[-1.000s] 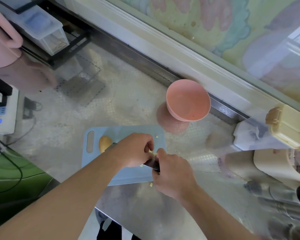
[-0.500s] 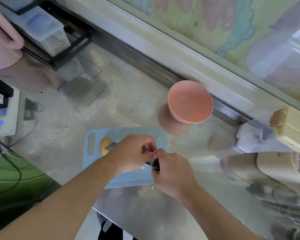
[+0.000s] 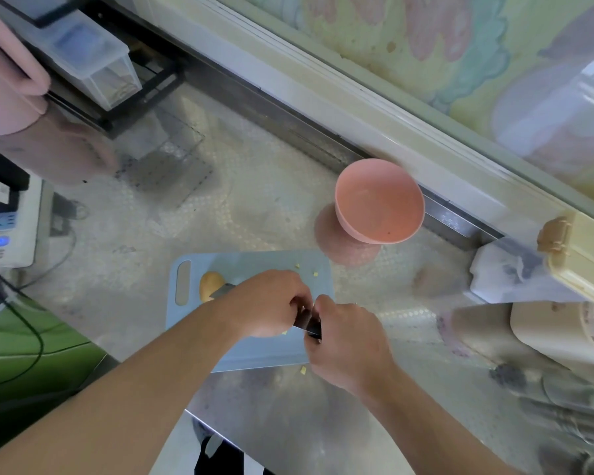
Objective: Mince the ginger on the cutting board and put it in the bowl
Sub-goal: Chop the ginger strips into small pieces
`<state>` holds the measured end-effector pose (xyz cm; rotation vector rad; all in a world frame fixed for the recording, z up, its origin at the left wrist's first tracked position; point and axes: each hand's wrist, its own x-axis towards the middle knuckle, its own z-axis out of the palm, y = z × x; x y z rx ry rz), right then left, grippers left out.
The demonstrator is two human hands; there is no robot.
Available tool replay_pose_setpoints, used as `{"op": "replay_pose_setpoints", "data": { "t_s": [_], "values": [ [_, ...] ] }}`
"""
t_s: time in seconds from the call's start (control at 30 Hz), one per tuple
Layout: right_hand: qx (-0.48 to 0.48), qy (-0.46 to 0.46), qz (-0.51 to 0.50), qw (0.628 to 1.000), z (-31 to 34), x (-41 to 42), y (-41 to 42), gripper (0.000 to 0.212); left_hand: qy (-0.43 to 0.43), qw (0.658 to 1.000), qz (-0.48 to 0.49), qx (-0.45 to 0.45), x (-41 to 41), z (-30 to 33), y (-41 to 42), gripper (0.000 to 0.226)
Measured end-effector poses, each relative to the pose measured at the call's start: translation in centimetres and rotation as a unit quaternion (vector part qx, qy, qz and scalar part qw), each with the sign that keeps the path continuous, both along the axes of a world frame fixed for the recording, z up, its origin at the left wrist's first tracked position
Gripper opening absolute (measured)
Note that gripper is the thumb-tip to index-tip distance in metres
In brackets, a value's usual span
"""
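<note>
- Two bare hands work over the light-blue cutting board point(image 3: 254, 265), which lies flat on the shiny metal counter point(image 3: 288, 423).
- Right hand point(image 3: 348, 344): fingers are curled round the dark handle of the knife point(image 3: 307, 325), at the board's right edge.
- Left hand point(image 3: 266, 303): it is placed over the middle of the board, fingers curled down at the knife's blade near the handle. Whether the fingers pinch the blade or only touch it cannot be told.
- Knife blade: mostly hidden under the left hand; a grey tip shows left of that hand, just beside the ginger piece point(image 3: 210, 286).
- Ginger piece: a rounded yellow-tan lump lies on the board's left part, next to the board's slot handle.
- Minced ginger bits point(image 3: 313, 274): a few small yellow bits lie on the board near its far right corner, and one shows just under the left hand.
- One stray ginger bit point(image 3: 302, 370) lies on the counter just off the board's near right corner.
- Pink bowl point(image 3: 379, 200): it stands beyond the board's far right corner, apart from the board, with no ginger visible inside.
</note>
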<state>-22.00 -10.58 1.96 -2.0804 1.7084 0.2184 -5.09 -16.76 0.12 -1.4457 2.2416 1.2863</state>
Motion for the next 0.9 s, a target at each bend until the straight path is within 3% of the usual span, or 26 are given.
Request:
{"op": "replay_pose_setpoints", "data": {
  "t_s": [0.1, 0.23, 0.33, 0.4, 0.57, 0.7, 0.8, 0.9],
  "values": [
    [-0.002, -0.004, 0.0, 1.0, 0.1, -0.1, 0.3, 0.02, -0.007, 1.0, -0.005, -0.017, 0.0, -0.6, -0.1, 0.045],
    [-0.007, -0.01, -0.01, 1.0, 0.3, -0.4, 0.5, 0.017, 0.08, 0.975, 0.197, -0.065, 1.2, 0.3, 0.2, 0.045],
    [-0.009, -0.013, -0.009, 1.0, 0.4, -0.6, 0.6, 0.017, 0.072, 0.95, 0.293, -0.075, 3.1, 1.1, 0.0, 0.043],
    [-0.012, -0.013, -0.003, 1.0, 0.4, -0.8, 0.6, 0.017, 0.057, 0.953, 0.292, -0.063, 4.3, 1.4, -0.2, 0.043],
    [-0.006, 0.003, 0.02, 1.0, 0.7, -0.8, 0.6, 0.018, -0.01, 0.992, 0.122, -0.015, 4.4, 1.4, -0.2, 0.046],
    [-0.008, 0.003, 0.008, 1.0, 1.0, -1.1, 0.6, 0.015, 0.016, 0.979, 0.202, -0.037, 4.3, 1.2, -0.2, 0.05],
    [-0.013, 0.002, 0.003, 1.0, 1.2, -1.4, 0.6, 0.014, 0.098, 0.946, 0.306, -0.053, 4.8, 1.0, 0.0, 0.027],
    [-0.014, 0.004, 0.013, 1.0, 1.4, -1.4, 0.6, 0.015, 0.084, 0.961, 0.261, -0.031, 5.5, 1.1, -0.1, 0.02]
  ]
}}
